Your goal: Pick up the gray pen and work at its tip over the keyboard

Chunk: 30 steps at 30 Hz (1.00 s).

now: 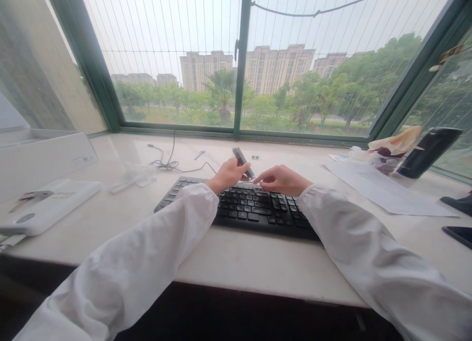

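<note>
My left hand (pixel 229 174) is closed around a slim, dark grey, stick-shaped tool (pixel 241 160), tilted so that its lower end points down to the right. Close by that end is my right hand (pixel 282 179), its fingers curled and the index fingertip and thumb drawn together. Whatever lies between those fingertips is too small to make out. Both hands are over the back part of a black keyboard (pixel 254 215), which they partly hide. Two tiny black pieces (pixel 255 157), perhaps keycaps, lie on the white surface behind the hands.
A blue strip-like piece (pixel 199 155) and a coiled black cable (pixel 167 165) lie behind the keyboard. To the left are a clear plastic bag (pixel 134 177), a white box (pixel 47 151) and keys (pixel 31 199). Paper (pixel 383 186) and a dark upright object (pixel 429 151) stand right.
</note>
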Each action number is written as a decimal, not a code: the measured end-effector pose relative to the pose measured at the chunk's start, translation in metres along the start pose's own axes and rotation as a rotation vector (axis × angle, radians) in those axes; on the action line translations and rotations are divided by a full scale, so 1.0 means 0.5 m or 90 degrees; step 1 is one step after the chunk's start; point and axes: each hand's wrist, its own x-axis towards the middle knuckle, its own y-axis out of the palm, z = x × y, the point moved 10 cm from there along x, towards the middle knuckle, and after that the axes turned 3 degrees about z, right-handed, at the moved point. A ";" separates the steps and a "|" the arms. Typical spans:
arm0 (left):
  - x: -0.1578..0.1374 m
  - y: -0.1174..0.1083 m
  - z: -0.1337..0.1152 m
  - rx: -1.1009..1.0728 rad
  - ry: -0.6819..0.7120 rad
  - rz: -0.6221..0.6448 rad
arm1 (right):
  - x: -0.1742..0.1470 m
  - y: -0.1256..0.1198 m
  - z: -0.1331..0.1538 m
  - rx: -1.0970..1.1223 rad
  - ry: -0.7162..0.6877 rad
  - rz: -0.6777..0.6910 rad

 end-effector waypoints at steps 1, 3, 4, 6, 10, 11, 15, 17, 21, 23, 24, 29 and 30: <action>-0.002 0.000 -0.002 0.005 0.003 -0.006 | -0.001 0.001 -0.001 0.007 0.002 0.004; -0.004 0.002 -0.004 0.012 0.008 -0.014 | -0.002 0.004 -0.003 0.027 0.002 0.015; -0.005 0.003 -0.005 0.013 0.009 -0.014 | -0.002 0.006 -0.005 0.038 0.001 0.021; -0.006 0.005 -0.004 0.008 0.005 -0.008 | -0.001 0.012 -0.013 0.068 0.001 0.040; -0.008 0.008 0.001 -0.009 -0.017 0.003 | 0.007 0.026 -0.039 0.140 -0.002 0.064; -0.009 0.009 0.002 -0.013 -0.024 0.005 | 0.009 0.028 -0.046 0.145 0.000 0.061; -0.011 0.010 0.008 -0.027 -0.046 0.015 | 0.015 0.033 -0.070 0.107 0.030 0.040; -0.011 0.009 0.009 -0.027 -0.048 0.014 | 0.017 0.033 -0.070 0.086 0.032 0.029; -0.010 0.006 0.012 -0.016 -0.054 0.003 | 0.020 0.034 -0.054 0.044 0.000 0.027; -0.010 0.007 0.011 -0.011 -0.055 0.000 | 0.021 0.035 -0.047 0.024 -0.015 0.029; -0.010 0.008 0.011 -0.009 -0.054 -0.002 | 0.021 0.035 -0.044 0.017 -0.019 0.029; -0.010 0.011 0.011 -0.014 -0.053 -0.009 | 0.021 0.036 -0.040 0.012 -0.026 0.029; -0.009 0.011 0.011 -0.014 -0.052 -0.009 | 0.021 0.037 -0.041 0.013 -0.027 0.031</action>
